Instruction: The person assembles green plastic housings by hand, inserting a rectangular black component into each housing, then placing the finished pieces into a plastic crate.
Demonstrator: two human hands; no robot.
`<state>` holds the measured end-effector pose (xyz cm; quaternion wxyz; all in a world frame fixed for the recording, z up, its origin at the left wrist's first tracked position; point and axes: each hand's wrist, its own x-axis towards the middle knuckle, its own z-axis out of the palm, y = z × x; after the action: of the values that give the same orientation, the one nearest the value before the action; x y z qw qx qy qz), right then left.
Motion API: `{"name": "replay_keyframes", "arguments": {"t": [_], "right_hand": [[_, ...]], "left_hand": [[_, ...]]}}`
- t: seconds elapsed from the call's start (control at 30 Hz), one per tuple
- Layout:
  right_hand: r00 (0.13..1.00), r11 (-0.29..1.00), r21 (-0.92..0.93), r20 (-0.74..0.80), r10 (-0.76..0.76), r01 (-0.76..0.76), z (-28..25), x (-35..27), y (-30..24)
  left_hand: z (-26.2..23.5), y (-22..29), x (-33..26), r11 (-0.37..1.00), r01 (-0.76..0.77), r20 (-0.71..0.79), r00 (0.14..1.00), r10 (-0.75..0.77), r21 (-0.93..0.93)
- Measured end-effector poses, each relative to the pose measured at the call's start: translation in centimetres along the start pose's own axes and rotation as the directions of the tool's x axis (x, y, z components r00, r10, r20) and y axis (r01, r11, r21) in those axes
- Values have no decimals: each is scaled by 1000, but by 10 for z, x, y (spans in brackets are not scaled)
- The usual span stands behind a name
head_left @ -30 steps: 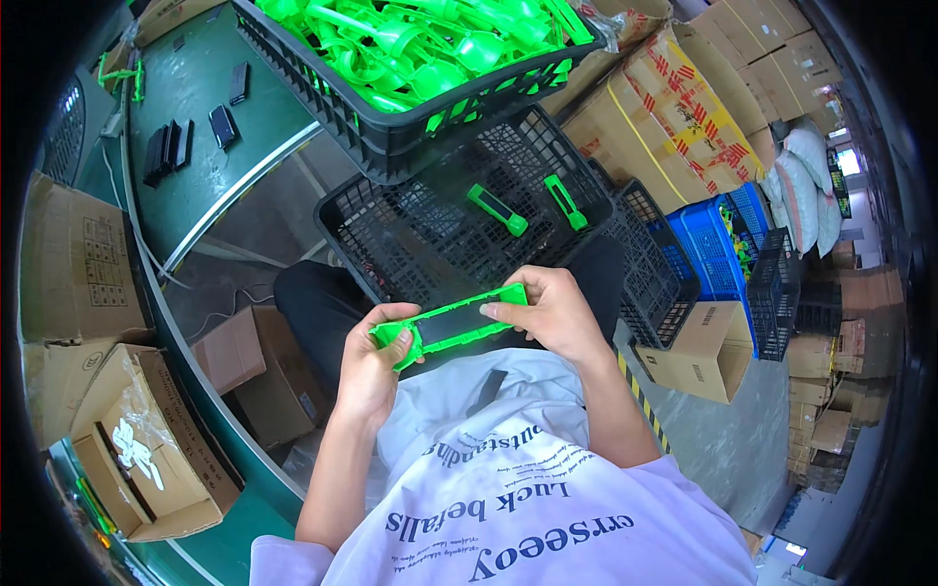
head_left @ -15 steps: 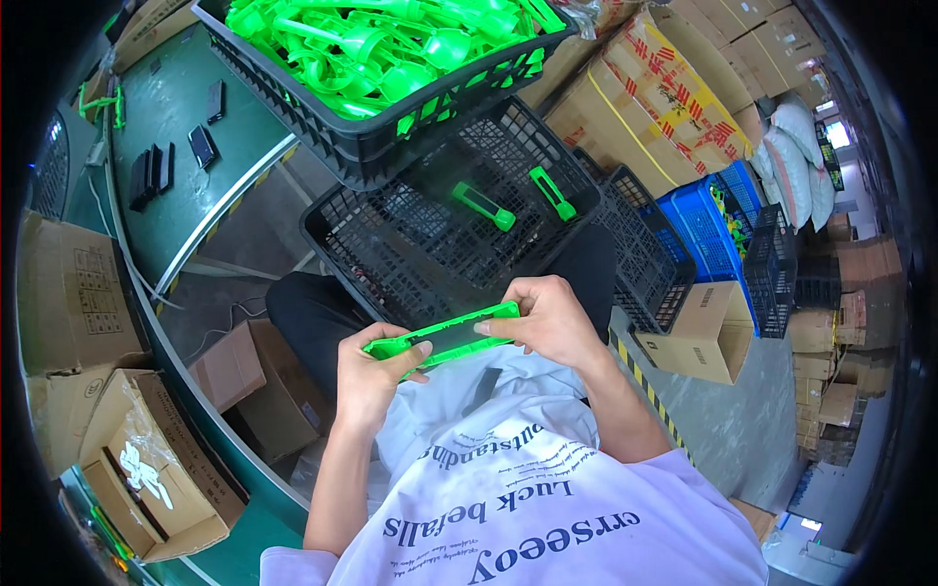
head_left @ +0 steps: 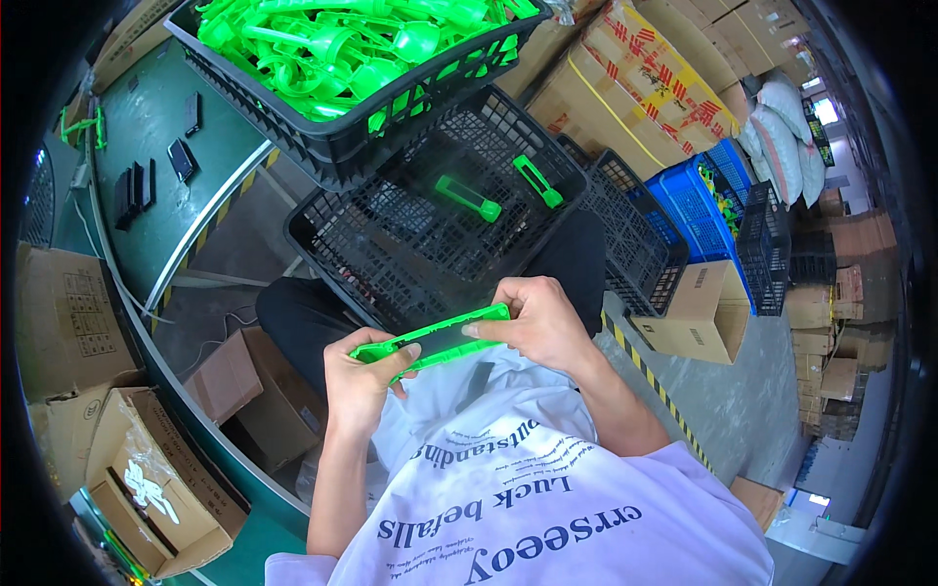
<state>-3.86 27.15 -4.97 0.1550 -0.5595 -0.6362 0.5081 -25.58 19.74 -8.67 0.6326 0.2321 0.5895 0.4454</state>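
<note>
Seating the dark panel in the green housing, six o'clock from the black crate, seems the step: left hand pinches its eight-o'clock end, right hand its two-o'clock; next calls for even pressure.

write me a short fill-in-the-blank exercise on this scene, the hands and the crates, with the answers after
1. The left hand and the right hand hold one long part with a dark middle and a rim coloured ____.
2. Inside the lower crate lie ____ separate green pieces.
3. The upper crate, heaped with green parts, is coloured ____.
4. The crate just beyond the open cardboard box on the right is mainly ____.

Missing words: green; two; black; blue.
</note>
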Motion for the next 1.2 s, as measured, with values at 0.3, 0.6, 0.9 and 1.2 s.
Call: {"name": "replay_keyframes", "arguments": {"t": [0.3, 0.6, 0.9, 1.2], "right_hand": [[999, 1000, -10, -34, 23, -24, 4, -7, 8], [998, 1000, -6, -54, 19, -20, 4, -10, 2], [980, 981, -135, 161, -116, 138, 6, -23, -14], [975, 961, -199, 151, -163, 192, -12, -11, 1]], "left_hand": [[3, 2, -3, 998, 2, -22, 1000, 0, 57], [1, 4, -4, 995, 38, -14, 999, -37, 91], [5, 2, -4, 991, 83, -27, 996, -86, -102], [2, -11, 4, 994, -45, 80, 996, 37, 103]]}}
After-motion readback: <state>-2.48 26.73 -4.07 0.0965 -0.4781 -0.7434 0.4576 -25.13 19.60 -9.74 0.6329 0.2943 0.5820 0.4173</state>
